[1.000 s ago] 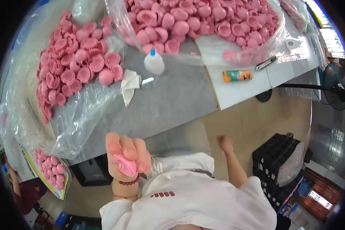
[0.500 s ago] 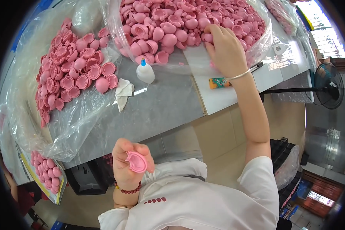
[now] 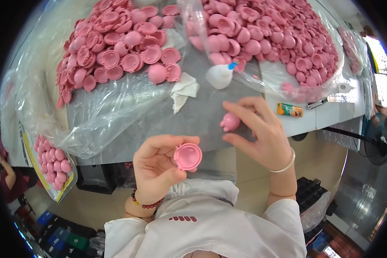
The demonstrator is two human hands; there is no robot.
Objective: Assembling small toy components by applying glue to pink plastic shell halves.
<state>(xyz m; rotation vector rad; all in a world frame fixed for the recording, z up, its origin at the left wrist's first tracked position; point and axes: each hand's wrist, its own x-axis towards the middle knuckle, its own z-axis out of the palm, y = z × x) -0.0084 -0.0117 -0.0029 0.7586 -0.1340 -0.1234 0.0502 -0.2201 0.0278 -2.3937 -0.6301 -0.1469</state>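
My left hand (image 3: 159,161) is closed on a round pink plastic half-shell (image 3: 189,156), pinched at its edge with the hollow side showing. It is held over the table's front edge. To its right, my right hand (image 3: 262,135) curves its thumb and fingers round a small rounded pink plastic piece (image 3: 231,122) with little knobs on it. The exact contact of the fingertips with that piece is hard to see. Beyond the hands, loose pink shells (image 3: 109,59) are heaped on clear plastic at the left. A larger heap of pink pieces (image 3: 253,46) fills a clear bag at the back right.
A white squeeze bottle (image 3: 219,77) with a blue tip leans by the bag, and a crumpled white cloth (image 3: 185,91) lies near it on the grey table (image 3: 155,112). An orange-and-green packet (image 3: 290,110) is at the right. More pink pieces (image 3: 53,163) sit on a tray at the far left.
My right hand has come back from the bagged heap toward my left hand, with a pink piece in its fingers. My left hand has raised its half-shell and moved right. The view has shifted.
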